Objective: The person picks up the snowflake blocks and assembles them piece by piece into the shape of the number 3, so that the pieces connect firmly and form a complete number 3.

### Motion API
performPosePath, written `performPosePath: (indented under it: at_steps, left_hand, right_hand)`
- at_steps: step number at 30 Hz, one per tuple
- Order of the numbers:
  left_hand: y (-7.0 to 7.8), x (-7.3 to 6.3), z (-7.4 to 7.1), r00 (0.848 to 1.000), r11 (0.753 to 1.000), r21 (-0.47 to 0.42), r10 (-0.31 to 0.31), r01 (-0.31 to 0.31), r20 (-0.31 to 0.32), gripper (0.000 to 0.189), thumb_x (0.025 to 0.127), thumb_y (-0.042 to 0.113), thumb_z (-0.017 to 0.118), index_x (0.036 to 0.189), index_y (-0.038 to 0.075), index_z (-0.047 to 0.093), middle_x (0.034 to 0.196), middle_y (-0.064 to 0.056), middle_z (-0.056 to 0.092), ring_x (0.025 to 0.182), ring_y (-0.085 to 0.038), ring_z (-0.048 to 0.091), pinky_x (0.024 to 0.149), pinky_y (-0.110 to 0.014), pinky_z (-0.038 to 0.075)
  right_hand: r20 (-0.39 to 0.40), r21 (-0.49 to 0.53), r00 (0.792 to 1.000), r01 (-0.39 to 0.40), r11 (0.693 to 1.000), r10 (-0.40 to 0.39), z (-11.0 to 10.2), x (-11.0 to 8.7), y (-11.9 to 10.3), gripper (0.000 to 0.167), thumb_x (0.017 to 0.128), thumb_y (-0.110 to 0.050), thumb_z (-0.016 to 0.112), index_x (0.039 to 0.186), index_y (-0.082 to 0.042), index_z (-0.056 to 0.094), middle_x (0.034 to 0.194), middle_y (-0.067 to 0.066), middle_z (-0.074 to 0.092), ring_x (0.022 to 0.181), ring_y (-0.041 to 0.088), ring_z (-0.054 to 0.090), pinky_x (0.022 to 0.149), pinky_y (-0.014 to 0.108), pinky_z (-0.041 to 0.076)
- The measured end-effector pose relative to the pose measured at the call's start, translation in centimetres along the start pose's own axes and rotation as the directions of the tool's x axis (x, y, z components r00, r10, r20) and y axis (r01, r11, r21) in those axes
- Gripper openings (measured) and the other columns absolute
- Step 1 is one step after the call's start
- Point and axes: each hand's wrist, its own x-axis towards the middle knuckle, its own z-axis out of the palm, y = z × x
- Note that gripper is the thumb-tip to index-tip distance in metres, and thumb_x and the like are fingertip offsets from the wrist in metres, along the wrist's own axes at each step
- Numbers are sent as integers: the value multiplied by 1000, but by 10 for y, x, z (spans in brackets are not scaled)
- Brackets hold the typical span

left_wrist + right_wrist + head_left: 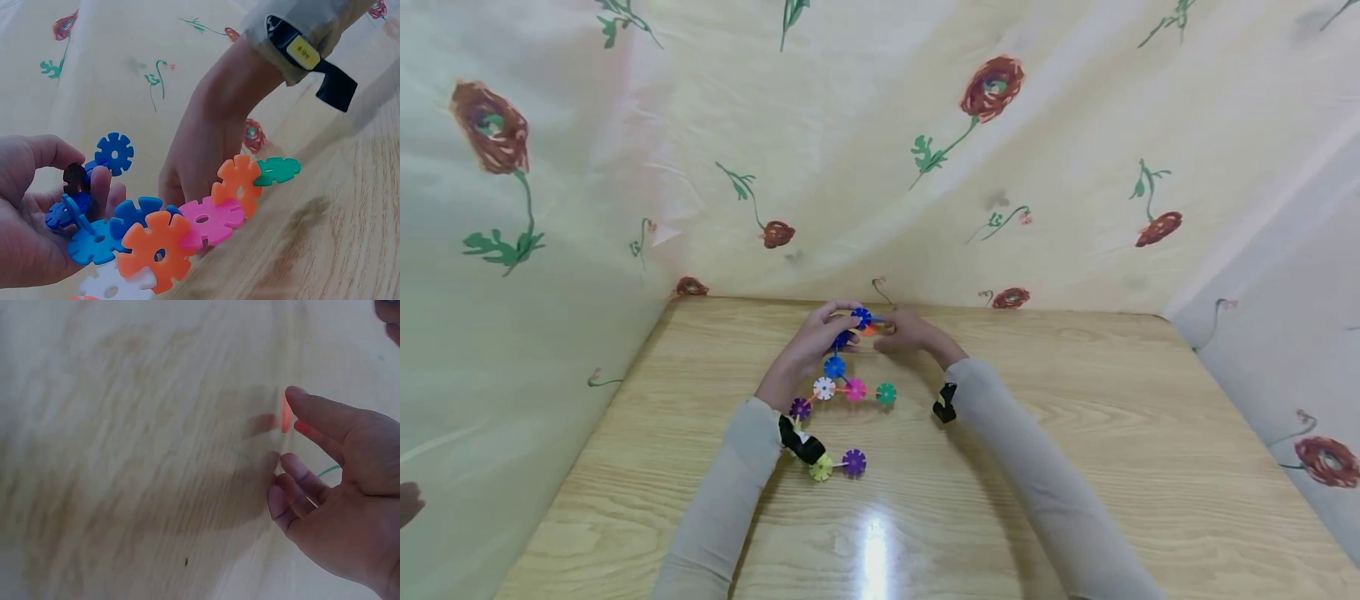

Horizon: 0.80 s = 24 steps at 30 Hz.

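Note:
Notched plastic flower discs, joined edge to edge, form a chain that hangs from my left hand [811, 340] toward the table. In the left wrist view, that hand's thumb and fingers pinch a dark blue disc [62, 211] at the chain's upper end. Further along come a light blue disc [94, 244], an orange disc [157, 253], a pink disc [212, 220] and a green disc [278, 170]. My right hand [913, 330], beside the left, pinches a small orange disc [285, 414], seen edge-on between thumb and forefinger; its other fingers are loosely bent.
Nearer me, the chain's lower part has a yellow-green disc [822, 468] and a purple disc [854, 463] by the left wrist strap [803, 443]. The wooden table [1075, 467] meets a flowered cloth [865, 167] just behind my hands.

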Motion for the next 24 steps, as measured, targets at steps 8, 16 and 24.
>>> performPosePath:
  at_steps: [8,16,24]
  left_hand:
    - [-1,0,3,1000,1000,-13,-14,14,-2,33,106,16,54,136,3,55,121,-18,63,81,-11,65,77,-28,62]
    - [0,0,5,1000,1000,-3,-27,27,-2,35,106,19,55,138,3,54,110,-5,63,84,-14,64,88,-37,62]
    - [-1,1,9,999,999,-10,-39,38,-20,34,106,18,56,136,4,53,105,-5,63,78,-11,64,82,-32,61]
  right_hand:
    - [-44,-74,999,-20,997,17,3,0,-3,31,92,-17,76,116,1,74,99,17,73,65,10,41,60,21,38]
    - [-160,125,984,-53,991,73,5,-16,3,23,79,-4,85,97,4,73,89,14,72,82,23,65,72,29,56]
    - [-295,379,946,-15,925,136,2,-51,2,17,90,-3,75,106,1,70,89,16,72,78,27,68,66,35,58]
